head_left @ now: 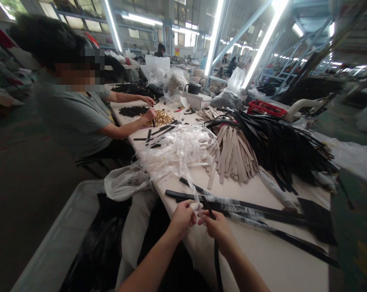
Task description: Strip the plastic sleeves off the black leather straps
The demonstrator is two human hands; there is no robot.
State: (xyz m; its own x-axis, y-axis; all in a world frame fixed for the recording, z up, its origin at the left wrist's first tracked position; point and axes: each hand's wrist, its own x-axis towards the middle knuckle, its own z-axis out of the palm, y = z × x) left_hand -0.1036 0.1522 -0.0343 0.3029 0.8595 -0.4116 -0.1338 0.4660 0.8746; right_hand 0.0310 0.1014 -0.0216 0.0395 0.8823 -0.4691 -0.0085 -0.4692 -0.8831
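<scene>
The left hand point(181, 221) is pinching a strip of white plastic film point(197, 202), its fingers closed narrowly, while the right hand point(216, 228) is gripping a black strap point(216, 259) just beside it, with the strap hanging down below. The fingers are hiding exactly where film meets strap. More black straps point(247, 209), sleeved in clear film, are lying across the white desk point(271, 263) just beyond the hands. Farther along, a loose heap of white film point(177, 150) is spilling beside matte beige strips point(232, 156) and glossy black strips point(277, 146). A plastic bag point(127, 181) is hanging at the desk's edge, its print too blurred to read. Across the desk, a co-worker's hands point(150, 114) are working near gold-coloured metal fittings point(160, 119). A distant yellow-and-red sign point(177, 52) is too small to read.
</scene>
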